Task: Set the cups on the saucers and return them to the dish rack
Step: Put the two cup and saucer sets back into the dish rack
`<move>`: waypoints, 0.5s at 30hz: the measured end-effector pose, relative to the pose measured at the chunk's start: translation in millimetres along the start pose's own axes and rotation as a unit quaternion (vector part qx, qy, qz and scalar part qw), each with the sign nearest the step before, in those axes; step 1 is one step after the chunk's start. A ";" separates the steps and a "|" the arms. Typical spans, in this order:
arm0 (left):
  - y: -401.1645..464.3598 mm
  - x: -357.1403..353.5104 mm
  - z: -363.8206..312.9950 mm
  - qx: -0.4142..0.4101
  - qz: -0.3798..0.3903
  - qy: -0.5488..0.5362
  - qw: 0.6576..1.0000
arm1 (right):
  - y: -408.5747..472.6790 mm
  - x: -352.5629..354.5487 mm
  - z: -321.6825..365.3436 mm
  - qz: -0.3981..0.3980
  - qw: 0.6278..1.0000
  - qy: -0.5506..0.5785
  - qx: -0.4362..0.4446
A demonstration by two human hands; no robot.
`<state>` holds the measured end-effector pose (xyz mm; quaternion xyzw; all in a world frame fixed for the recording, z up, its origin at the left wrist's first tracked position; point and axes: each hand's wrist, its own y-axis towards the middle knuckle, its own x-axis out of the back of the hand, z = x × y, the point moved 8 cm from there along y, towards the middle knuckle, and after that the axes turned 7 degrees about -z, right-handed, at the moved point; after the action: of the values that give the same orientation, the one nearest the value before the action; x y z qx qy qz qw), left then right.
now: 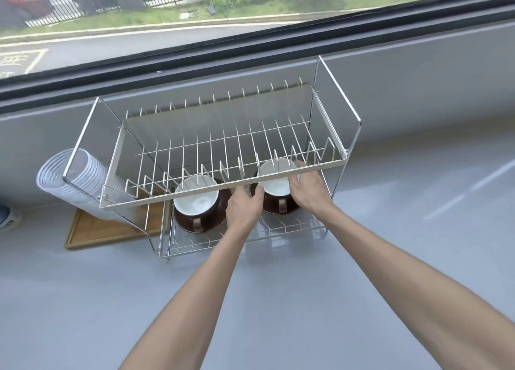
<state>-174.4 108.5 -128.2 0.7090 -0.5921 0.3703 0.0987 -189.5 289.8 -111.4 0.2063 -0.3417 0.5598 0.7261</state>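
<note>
A two-tier white wire dish rack (211,187) stands on the grey counter below the window. On its lower tier sit two brown cups with white insides, each on a brown saucer. The left cup (195,202) rests on its saucer (214,222) with its handle facing me. The right cup (274,184) stands on the right saucer (274,209). My left hand (243,206) touches the left side of the right cup and saucer. My right hand (309,188) is on their right side, fingers curled round the cup's rim. The upper tier partly hides both cups.
A stack of white disposable cups (75,180) lies on its side left of the rack, over a wooden tray (103,231). A blue and white object (7,216) sits at the far left edge. The window ledge runs behind the rack.
</note>
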 end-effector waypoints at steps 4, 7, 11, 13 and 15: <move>5.3 -11.2 7.1 0.027 0.024 -0.048 0.998 | 4.1 -0.3 -7.4 -0.012 0.999 0.006 -0.036; 4.8 -15.1 9.2 0.034 0.029 -0.097 0.994 | 3.7 -2.2 -10.0 -0.015 0.999 -0.005 -0.045; 6.2 -16.9 9.6 0.030 0.030 -0.113 0.993 | 3.8 -5.4 -15.3 -0.010 0.998 -0.016 -0.058; 6.3 -16.9 8.8 0.027 0.032 -0.121 0.992 | 3.3 -5.7 -15.6 -0.009 0.998 -0.017 -0.059; 5.5 -17.4 9.4 0.027 0.034 -0.119 0.992 | 2.6 -6.1 -17.2 -0.008 0.998 -0.017 -0.066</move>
<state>-176.0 114.8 -147.6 0.7298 -0.6130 0.3026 -0.0045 -188.3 298.1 -127.8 0.1698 -0.3884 0.5270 0.7366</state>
